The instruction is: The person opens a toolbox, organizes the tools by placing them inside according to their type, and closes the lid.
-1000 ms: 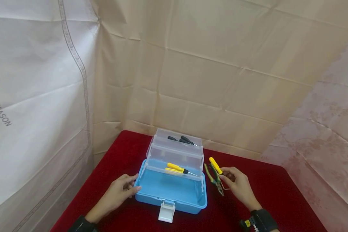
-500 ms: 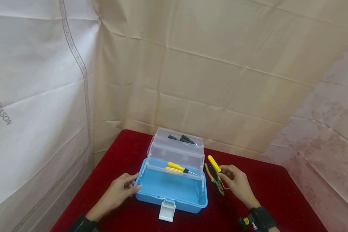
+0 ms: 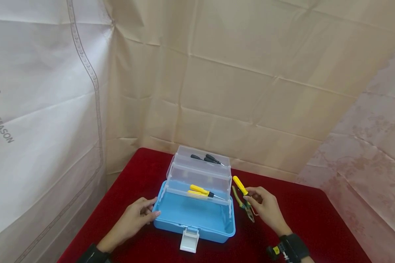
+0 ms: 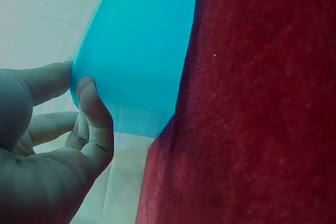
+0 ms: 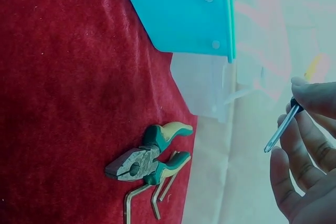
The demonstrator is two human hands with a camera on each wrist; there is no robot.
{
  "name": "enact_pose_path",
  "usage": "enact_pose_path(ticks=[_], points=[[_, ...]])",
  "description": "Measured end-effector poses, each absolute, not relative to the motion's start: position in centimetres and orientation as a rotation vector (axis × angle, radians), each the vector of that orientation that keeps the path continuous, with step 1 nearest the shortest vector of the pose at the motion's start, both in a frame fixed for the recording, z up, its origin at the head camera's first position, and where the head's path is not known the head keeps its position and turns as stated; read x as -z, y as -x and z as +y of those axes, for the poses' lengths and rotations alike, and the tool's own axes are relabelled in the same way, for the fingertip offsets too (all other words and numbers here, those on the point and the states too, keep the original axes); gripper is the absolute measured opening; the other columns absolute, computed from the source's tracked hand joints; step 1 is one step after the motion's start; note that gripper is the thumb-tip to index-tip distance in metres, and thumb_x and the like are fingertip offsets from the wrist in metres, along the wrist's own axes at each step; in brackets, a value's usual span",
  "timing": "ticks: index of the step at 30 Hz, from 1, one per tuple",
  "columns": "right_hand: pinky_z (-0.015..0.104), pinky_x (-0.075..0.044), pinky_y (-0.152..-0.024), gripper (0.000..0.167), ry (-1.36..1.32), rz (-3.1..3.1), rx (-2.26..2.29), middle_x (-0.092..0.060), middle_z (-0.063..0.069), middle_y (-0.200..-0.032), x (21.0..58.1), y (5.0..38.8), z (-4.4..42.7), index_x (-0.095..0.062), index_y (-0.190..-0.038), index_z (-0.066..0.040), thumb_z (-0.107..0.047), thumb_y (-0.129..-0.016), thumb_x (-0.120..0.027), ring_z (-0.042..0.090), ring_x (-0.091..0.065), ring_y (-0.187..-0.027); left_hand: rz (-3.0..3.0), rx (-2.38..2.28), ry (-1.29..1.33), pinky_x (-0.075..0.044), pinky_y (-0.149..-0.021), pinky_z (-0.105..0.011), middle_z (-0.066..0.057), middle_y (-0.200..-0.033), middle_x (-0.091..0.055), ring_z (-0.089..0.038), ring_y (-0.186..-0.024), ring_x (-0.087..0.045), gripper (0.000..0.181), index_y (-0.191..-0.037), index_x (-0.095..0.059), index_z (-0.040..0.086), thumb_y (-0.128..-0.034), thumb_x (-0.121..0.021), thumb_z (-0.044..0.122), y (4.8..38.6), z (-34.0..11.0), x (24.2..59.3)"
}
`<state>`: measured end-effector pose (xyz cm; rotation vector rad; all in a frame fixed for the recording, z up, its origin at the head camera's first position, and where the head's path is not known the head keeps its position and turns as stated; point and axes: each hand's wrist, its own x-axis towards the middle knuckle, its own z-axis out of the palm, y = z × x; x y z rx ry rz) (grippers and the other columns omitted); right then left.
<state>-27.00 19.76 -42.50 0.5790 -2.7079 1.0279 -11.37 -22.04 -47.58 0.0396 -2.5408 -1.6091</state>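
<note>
My left hand (image 3: 131,220) pinches the left rim of the open blue toolbox (image 3: 194,210); the left wrist view shows thumb and fingers about the blue wall (image 4: 136,40). My right hand (image 3: 268,208) pinches a yellow-handled screwdriver (image 3: 239,184) to the right of the box. In the right wrist view its metal shaft (image 5: 283,129) sticks out between the fingers. Green and yellow pliers (image 3: 245,208) lie on the red cloth near that hand. Two yellow screwdrivers (image 3: 200,189) rest in the lower clear tray, and several black-handled tools (image 3: 211,158) in the top one.
Bent metal hex keys (image 5: 155,203) lie beside the pliers in the right wrist view. A white latch (image 3: 189,241) hangs at the box's front. Red cloth (image 3: 303,208) covers the table, with beige sheeting (image 3: 230,87) behind and pale sheeting at both sides.
My right hand has moved slightly left with the yellow screwdriver, toward the toolbox. The left hand stays at the rim, and the box has not visibly moved.
</note>
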Motion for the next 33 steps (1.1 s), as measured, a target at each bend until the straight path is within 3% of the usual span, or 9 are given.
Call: enact_pose_path(ticks=[33], points=[[0.028, -0.059, -0.073, 0.027, -0.716, -2.628, -1.037, -0.069, -0.002, -0.098, 42.2, 27.4, 17.4, -0.076, -0.117, -0.019, -0.011, -0.091, -0.080, 0.020, -0.063, -0.079, -2.519, 1.657, -0.029, -0.055, -0.064, -0.026, -0.006, -0.093, -0.055, -0.019, -0.080, -0.058, 0.058, -0.141, -0.058, -0.006, -0.0924, -0.079, 0.018, 11.2, -22.1, 47.5]])
